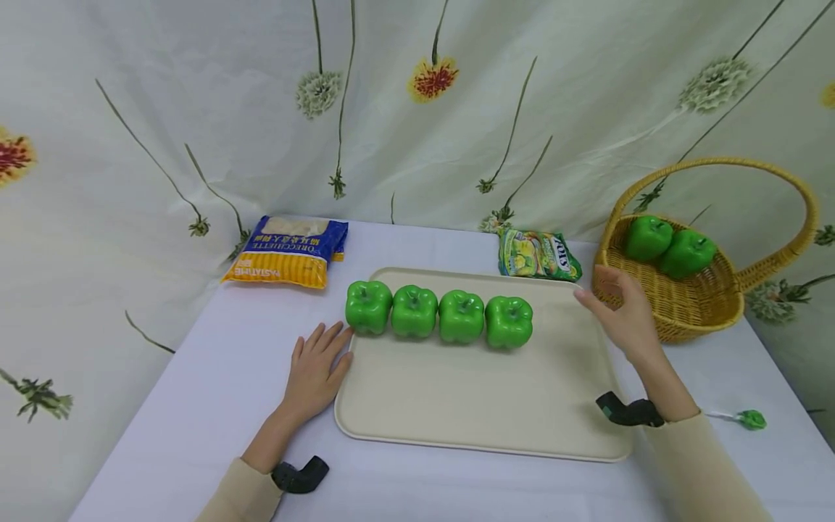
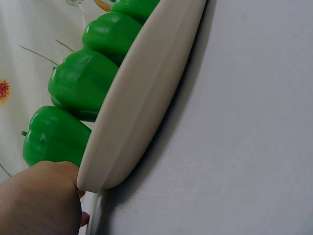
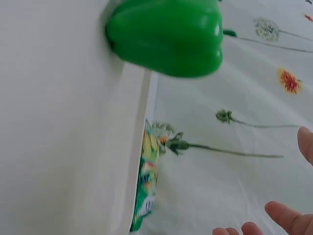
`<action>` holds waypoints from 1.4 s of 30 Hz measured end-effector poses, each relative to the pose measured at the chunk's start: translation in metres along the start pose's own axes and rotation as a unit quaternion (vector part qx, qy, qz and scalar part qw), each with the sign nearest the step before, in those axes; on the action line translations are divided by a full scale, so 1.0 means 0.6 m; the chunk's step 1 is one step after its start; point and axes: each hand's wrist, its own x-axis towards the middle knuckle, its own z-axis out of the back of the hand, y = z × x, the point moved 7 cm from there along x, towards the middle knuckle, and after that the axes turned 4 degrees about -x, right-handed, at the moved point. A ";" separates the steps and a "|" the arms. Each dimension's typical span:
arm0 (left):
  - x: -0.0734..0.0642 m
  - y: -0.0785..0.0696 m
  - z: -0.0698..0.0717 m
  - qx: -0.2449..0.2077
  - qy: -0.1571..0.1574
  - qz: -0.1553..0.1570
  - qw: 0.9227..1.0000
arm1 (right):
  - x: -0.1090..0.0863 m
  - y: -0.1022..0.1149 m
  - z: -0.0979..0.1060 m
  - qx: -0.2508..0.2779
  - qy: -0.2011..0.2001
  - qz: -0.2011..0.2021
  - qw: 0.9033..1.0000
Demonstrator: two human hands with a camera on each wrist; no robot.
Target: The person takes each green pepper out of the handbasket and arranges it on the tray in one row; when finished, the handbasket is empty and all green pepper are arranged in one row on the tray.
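Several green bell peppers (image 1: 461, 317) stand in a row along the far left part of a beige tray (image 1: 476, 406). My left hand (image 1: 315, 378) rests at the tray's left edge, fingers spread and fairly straight, close to the leftmost pepper (image 2: 56, 137). Over the tray's far right corner, beside a wicker basket (image 1: 681, 308), is my right hand (image 1: 626, 315), loosely bent with nothing held. Inside the basket lie two more green peppers (image 1: 687, 254). The right wrist view shows fingertips (image 3: 286, 218) apart from the nearest pepper (image 3: 168, 36).
A blue and yellow pasta bag (image 1: 285, 250) lies behind the tray at the left. A green snack packet (image 1: 538, 255) lies behind its far right edge. The basket's tall handle (image 1: 717, 163) arches upward. A small green flower-like item (image 1: 752, 419) sits at the right.
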 end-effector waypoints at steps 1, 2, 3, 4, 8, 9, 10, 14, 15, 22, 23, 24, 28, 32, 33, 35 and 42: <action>0.000 0.000 0.000 0.001 0.000 0.001 1.000 | 0.005 -0.009 0.014 -0.011 -0.013 -0.007 1.000; 0.000 0.001 0.000 0.001 0.000 0.001 1.000 | 0.011 -0.018 0.028 -0.020 -0.027 -0.013 0.999; 0.000 0.001 0.000 0.001 0.000 0.001 1.000 | 0.017 -0.027 0.042 -0.026 -0.037 -0.020 0.999; 0.000 0.001 0.000 0.002 0.000 0.001 1.000 | 0.023 -0.037 0.057 -0.033 -0.046 -0.031 0.998; -0.001 0.002 -0.001 0.007 -0.002 -0.003 1.000 | 0.051 -0.074 0.113 -0.043 -0.070 -0.088 0.993; -0.001 0.003 -0.001 0.007 -0.003 -0.003 1.000 | 0.059 -0.082 0.127 -0.044 -0.076 -0.102 0.991; -0.001 0.003 -0.002 0.008 -0.005 -0.005 1.000 | 0.066 -0.089 0.140 -0.040 -0.081 -0.114 0.989; -0.004 0.003 0.000 0.001 -0.020 -0.014 1.000 | 0.098 -0.108 0.188 -0.031 -0.108 -0.144 0.983; -0.004 0.002 0.000 0.001 -0.026 -0.017 1.000 | 0.105 -0.112 0.198 -0.030 -0.113 -0.152 0.981; -0.005 0.005 -0.001 0.000 -0.021 -0.013 1.000 | 0.169 -0.188 0.242 -0.030 -0.114 -0.202 0.972; -0.004 0.006 -0.003 0.002 -0.016 -0.011 1.000 | 0.186 -0.218 0.247 -0.031 -0.117 -0.204 0.971; -0.004 0.006 -0.003 0.003 -0.011 -0.008 1.000 | 0.204 -0.253 0.252 -0.035 -0.118 -0.204 0.971; -0.003 0.009 -0.004 0.006 0.005 0.004 1.000 | 0.254 -0.352 0.262 -0.056 -0.133 -0.210 0.967; -0.002 0.008 -0.002 0.006 0.003 0.003 1.000 | 0.241 -0.327 0.258 -0.046 -0.107 -0.214 0.970; -0.002 0.007 -0.001 0.008 0.002 0.002 1.000 | 0.226 -0.301 0.255 -0.041 -0.096 -0.221 0.970; -0.001 0.007 -0.001 0.007 0.001 0.001 1.000 | 0.205 -0.271 0.249 -0.033 -0.079 -0.220 0.972; -0.001 0.000 0.000 0.005 -0.001 -0.002 1.000 | 0.170 -0.222 0.234 -0.033 -0.053 -0.224 0.973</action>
